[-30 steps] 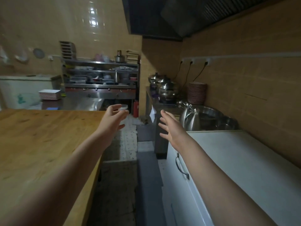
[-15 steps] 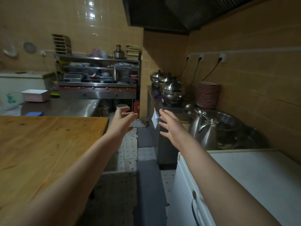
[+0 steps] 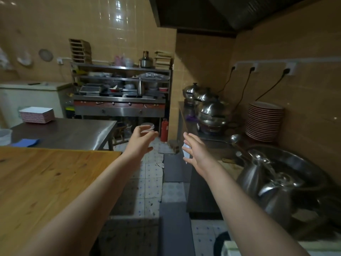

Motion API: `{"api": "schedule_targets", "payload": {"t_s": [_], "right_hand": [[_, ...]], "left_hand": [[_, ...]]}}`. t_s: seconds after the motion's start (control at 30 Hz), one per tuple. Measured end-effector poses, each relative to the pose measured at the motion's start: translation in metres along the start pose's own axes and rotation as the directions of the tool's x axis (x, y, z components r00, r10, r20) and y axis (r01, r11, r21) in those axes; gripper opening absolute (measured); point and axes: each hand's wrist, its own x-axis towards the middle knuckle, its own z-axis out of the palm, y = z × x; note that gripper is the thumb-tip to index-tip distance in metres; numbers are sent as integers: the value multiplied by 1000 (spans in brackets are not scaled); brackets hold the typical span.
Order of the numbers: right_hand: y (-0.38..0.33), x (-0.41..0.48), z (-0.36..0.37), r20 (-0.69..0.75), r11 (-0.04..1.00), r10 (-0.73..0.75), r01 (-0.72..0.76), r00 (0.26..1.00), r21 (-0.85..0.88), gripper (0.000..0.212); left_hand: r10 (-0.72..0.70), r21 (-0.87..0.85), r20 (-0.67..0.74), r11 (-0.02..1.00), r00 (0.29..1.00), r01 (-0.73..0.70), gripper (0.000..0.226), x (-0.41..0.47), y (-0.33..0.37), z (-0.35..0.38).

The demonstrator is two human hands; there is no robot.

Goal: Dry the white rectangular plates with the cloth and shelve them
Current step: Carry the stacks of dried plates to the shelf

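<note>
A stack of white rectangular plates (image 3: pixel 36 114) sits at the far left end of a steel table (image 3: pixel 73 133). A folded blue cloth (image 3: pixel 25 142) lies on the same table, nearer to me. My left hand (image 3: pixel 141 143) and my right hand (image 3: pixel 194 154) are both stretched out in front of me over the aisle, fingers loosely spread, holding nothing. Both hands are well short of the plates and the cloth. A metal shelf unit (image 3: pixel 121 84) crowded with kitchenware stands against the back wall.
A wooden table (image 3: pixel 46 182) fills the near left. On the right counter stand steel kettles (image 3: pixel 265 187), a large basin (image 3: pixel 299 163), lidded pots (image 3: pixel 210 108) and a stack of round red-rimmed plates (image 3: pixel 264 121). A tiled aisle (image 3: pixel 151 174) runs between them; a red extinguisher (image 3: pixel 164 130) stands at its end.
The view has moved forward along the aisle, so the steel table, plates and shelf look closer. The white cabinet on the right has slid nearly out of view. Both hands stay outstretched and empty.
</note>
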Motion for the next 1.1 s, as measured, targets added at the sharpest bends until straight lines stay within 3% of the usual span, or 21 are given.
{"api": "schedule_targets", "payload": {"t_s": [0.53, 0.8, 1.1], "right_hand": [[-17, 339, 64, -24, 998, -53, 52, 998, -32, 62], [-8, 466, 68, -53, 1000, -28, 27, 998, -9, 61], [8, 639, 72, -30, 1000, -5, 6, 1000, 26, 60]], "left_hand": [[-2, 23, 54, 1000, 999, 1, 28, 348, -58, -41], [-18, -16, 37, 1000, 999, 18, 30, 477, -82, -42], [1, 53, 38, 999, 999, -3, 36, 640, -122, -30]]}}
